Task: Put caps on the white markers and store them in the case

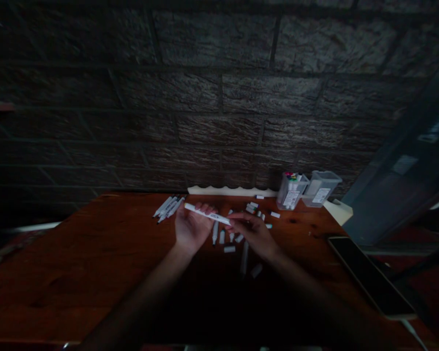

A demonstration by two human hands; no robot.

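Note:
A white marker pen (207,214) is held level above the wooden table (95,263) by both my hands. My left hand (191,228) has its fingers curled round the pen's middle. My right hand (251,231) pinches the pen's right end. Below and between the hands lie several loose white markers and caps (229,238). A small group of markers (169,206) lies to the left of my left hand.
Two clear plastic tubs stand at the back right, one (291,191) holding markers, the other (320,187) looking empty. A dark phone or tablet (370,276) lies at the right edge. A brick wall (205,97) rises behind the table.

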